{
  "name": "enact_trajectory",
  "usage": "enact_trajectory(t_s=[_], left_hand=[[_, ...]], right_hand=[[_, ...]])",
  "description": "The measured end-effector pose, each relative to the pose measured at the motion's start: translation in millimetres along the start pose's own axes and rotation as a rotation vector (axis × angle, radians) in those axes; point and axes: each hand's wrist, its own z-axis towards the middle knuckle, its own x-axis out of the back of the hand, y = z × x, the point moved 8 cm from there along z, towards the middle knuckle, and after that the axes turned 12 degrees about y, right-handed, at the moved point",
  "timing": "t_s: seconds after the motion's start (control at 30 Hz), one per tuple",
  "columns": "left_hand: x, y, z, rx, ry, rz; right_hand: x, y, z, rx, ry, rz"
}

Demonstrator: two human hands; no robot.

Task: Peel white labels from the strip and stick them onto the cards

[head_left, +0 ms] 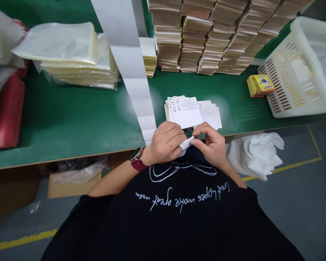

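My left hand point(167, 142), with a watch on its wrist, is closed just past the green table's front edge. Its curled fingers grip a small rolled or folded white piece point(187, 143) that looks like paper. The thumb and index finger of my right hand point(211, 144) pinch that piece's other end. A long white paper strip point(133, 61) with crosswise creases runs down the table to my left hand; whether it joins the piece is hidden. Just beyond my fingers lie overlapping white printed cards point(190, 111), in two loose piles.
Tall stacks of cards point(195, 43) stand at the back. Clear plastic sleeves point(67, 47) are piled on the left. At right, a small yellow card stack point(260, 85) touches a white slotted basket point(285, 79). A white bag point(255, 154) sits below the table edge.
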Motion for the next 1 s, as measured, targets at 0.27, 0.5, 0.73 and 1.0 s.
enact_trajectory(t_s=[0.27,0.5,0.73,1.0], left_hand=[[-2.6,-4,1,-0.001,-0.030,0.017],[-3.4,-4,4,-0.057,-0.060,0.033],[-5.3,-6,4,-0.046,-0.062,0.024],[-5.1,-15,3,0.023,-0.060,-0.003]], right_hand=[[2,2,5,-0.027,-0.029,0.029],[0,10,7,-0.119,-0.090,0.027],[1,-3,8,-0.033,-0.101,-0.110],[3,-37,-3,0.582,0.022,-0.421]])
